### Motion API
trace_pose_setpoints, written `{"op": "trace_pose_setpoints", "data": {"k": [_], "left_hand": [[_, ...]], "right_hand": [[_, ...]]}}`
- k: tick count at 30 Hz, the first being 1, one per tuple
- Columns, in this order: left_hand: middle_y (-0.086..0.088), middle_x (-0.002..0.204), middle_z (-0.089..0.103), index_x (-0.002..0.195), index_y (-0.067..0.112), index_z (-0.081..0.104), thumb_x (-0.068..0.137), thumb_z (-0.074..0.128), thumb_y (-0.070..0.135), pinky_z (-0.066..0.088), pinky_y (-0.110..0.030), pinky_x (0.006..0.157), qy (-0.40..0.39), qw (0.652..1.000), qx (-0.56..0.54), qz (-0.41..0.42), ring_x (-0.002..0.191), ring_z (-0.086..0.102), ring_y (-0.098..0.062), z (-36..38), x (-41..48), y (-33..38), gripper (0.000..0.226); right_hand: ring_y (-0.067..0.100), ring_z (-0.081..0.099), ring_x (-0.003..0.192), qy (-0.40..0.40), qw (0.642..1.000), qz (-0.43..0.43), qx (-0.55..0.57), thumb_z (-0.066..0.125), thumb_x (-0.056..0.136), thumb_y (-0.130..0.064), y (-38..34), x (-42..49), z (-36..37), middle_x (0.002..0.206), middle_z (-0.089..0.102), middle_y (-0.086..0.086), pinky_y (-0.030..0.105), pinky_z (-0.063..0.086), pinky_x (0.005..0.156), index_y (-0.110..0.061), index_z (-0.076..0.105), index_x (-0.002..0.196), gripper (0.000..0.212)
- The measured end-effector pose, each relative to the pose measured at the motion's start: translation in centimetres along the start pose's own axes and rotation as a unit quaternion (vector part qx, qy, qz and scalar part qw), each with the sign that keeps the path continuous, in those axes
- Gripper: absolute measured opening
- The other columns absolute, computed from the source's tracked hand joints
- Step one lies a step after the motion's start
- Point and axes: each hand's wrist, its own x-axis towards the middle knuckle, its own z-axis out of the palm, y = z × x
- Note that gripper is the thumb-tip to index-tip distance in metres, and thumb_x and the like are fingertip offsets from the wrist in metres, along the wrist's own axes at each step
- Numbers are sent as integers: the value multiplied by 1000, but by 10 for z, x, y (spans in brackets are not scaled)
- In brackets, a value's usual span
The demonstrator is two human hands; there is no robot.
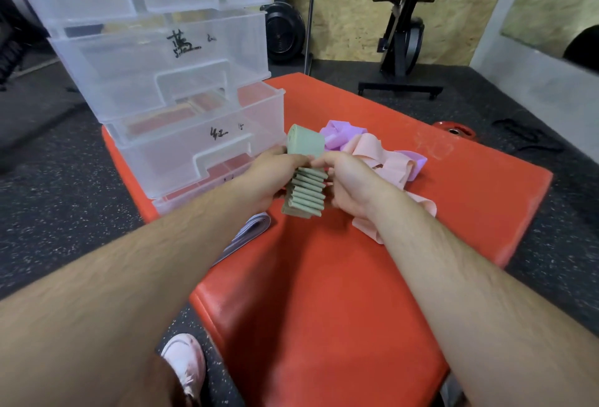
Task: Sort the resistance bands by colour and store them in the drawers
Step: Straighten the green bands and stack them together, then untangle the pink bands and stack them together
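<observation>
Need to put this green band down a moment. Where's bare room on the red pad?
Largest bare patch: the near red padded bench, between your forearms, below the green folded band held by left hand and right hand. Another: far right side, beyond the loose pink bands and purple band. Crowded: between clear plastic drawers and that pile.

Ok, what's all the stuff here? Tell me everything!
padded block: one, red, middle of view
drawer stack: one, clear, block's left side
green band: one, green, pleated, held above the block
pink bands: count unclear, pink, heaped right of it
purple bands: count unclear, purple, same heap
pale band: one, lilac-white, block's left edge
weight plate: one, red, floor at right
exercise machine: one, black, back wall
shoe: one, pink, floor below
left hand: one, gripping the green band
right hand: one, gripping the green band
</observation>
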Motion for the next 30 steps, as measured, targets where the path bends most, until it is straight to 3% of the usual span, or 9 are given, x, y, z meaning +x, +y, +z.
{"op": "trace_pose_setpoints", "data": {"k": [3,8,11,13,16,20,24,28,30], "left_hand": [[-12,109,74,117,16,65,83,64,26,55,-48,93,-1,1000,-10,12,100,71,-30,-1,4,-3,36],[6,114,70,135,39,48,86,58,34,57,-38,89,24,993,97,57,100,69,-15,8,-2,-11,50],[10,107,71,122,43,53,88,54,29,58,-40,88,33,989,123,70,96,70,-14,9,-5,-18,37],[12,103,71,112,45,56,87,51,27,58,-44,88,31,990,121,71,97,70,-14,8,-5,-22,32],[8,106,69,120,33,58,92,51,14,56,-41,93,34,987,132,85,102,68,-17,6,-4,-22,34],[-5,99,71,105,12,62,88,44,5,59,-35,83,50,970,212,106,88,70,-21,-2,-2,-22,26],[-6,116,64,102,18,65,65,33,35,56,-40,90,6,939,327,102,99,67,-22,-15,8,-36,52],[-8,110,66,96,13,65,85,43,15,53,-35,85,-10,901,425,93,96,64,-25,-17,9,-35,25],[-8,106,65,94,12,62,88,43,12,50,-34,84,-8,895,434,106,96,62,-26,-17,12,-37,20]], "right_hand": [[23,58,79,29,999,-13,-14,51,89,-3,3,6,-3,85,63,7,34,47,70,-7,69,108,27],[19,65,77,99,992,-71,17,46,83,10,9,21,-1,93,71,5,28,50,63,-13,62,126,51],[26,71,95,153,985,-79,26,57,80,9,16,36,0,108,73,9,41,59,84,-25,50,139,68],[29,70,100,174,981,-80,31,58,81,9,21,43,3,114,71,11,42,57,86,-26,48,139,69],[28,69,103,191,975,-98,55,55,80,11,27,54,8,122,68,11,35,57,75,-22,50,139,68],[26,71,100,187,975,-97,70,56,80,8,27,65,17,117,70,7,38,58,76,-27,51,135,65],[23,70,102,190,965,-67,-169,61,78,-14,32,65,21,108,72,-2,37,58,84,-22,61,123,46],[30,63,111,223,875,-104,-417,59,93,-26,33,53,22,122,67,7,40,52,94,-21,53,136,44],[36,61,112,226,830,-128,-494,52,98,-29,38,50,19,121,65,14,42,50,91,-16,59,126,32]]}}
